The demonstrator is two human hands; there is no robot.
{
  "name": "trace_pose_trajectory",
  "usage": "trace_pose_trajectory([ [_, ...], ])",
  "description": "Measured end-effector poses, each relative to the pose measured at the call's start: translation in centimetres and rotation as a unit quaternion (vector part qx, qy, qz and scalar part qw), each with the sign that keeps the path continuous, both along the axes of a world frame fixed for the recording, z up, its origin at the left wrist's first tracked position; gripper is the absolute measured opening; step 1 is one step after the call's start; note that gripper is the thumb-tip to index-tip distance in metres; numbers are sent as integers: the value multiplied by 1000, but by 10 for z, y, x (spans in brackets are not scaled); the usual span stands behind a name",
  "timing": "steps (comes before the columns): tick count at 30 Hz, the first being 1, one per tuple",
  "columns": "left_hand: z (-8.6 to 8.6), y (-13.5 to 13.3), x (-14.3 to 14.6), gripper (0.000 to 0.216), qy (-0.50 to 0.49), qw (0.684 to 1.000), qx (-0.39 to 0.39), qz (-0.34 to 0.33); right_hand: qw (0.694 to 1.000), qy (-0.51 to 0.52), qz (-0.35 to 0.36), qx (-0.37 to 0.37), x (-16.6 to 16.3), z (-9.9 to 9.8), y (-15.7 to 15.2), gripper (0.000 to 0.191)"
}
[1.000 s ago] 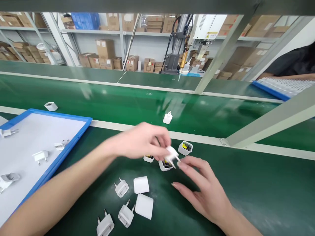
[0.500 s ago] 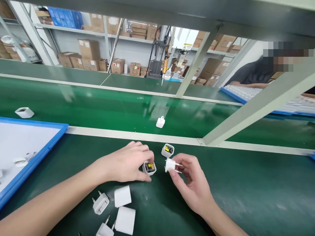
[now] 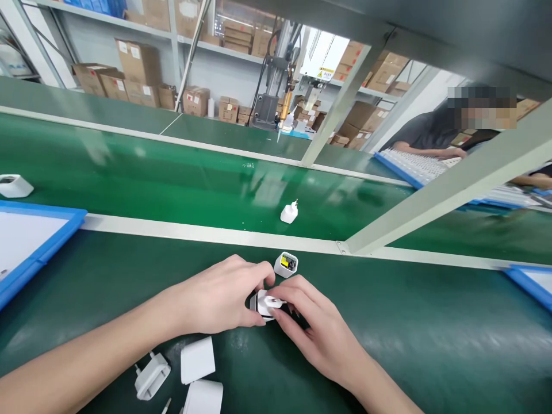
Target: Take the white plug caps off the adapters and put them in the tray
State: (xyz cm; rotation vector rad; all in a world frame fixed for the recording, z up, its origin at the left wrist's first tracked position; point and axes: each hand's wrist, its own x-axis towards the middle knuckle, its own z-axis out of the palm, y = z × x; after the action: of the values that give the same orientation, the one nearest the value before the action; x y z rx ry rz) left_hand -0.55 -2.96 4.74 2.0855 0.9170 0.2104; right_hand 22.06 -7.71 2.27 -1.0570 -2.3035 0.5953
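My left hand [image 3: 219, 296] is closed around a white charger housing [image 3: 253, 303] on the green bench. In my right hand [image 3: 319, 330], thumb and fingers pinch a white two-pin plug cap [image 3: 268, 301]. The cap lies against the open end of the housing; whether it is seated I cannot tell. Just behind my fingers sits another open charger housing [image 3: 286, 264], yellow and black parts showing inside. Nearer me lie a loose plug cap [image 3: 153, 376] and two white housings, one [image 3: 197, 360] above the other [image 3: 204, 398].
A white-topped tray with a blue rim [image 3: 64, 244] is at left, another blue rim [image 3: 524, 282] at right. Beyond the pale rail [image 3: 207, 234], an assembled charger [image 3: 289, 213] stands on the green conveyor. A slanted metal post [image 3: 431, 198] rises at right. Across sits a person [image 3: 418, 129].
My right hand has moved left, bringing the plug cap onto the housing's open end at my left hand. The camera view has shifted, and a tray edge now shows at right.
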Motion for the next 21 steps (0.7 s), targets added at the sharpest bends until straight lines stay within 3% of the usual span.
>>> trace_pose_trajectory([
  [4,3,2,3,20,4,1000,25,-14,1000,-3,2,-5,-2,-2,0,15],
  [13,-1,-3,12,22,20,996,75,-32,991,-98,5,92,-5,6,-7,20],
  [21,-7,-8,16,20,41,997,59,-4,987,-145,-10,66,-7,12,-10,16],
])
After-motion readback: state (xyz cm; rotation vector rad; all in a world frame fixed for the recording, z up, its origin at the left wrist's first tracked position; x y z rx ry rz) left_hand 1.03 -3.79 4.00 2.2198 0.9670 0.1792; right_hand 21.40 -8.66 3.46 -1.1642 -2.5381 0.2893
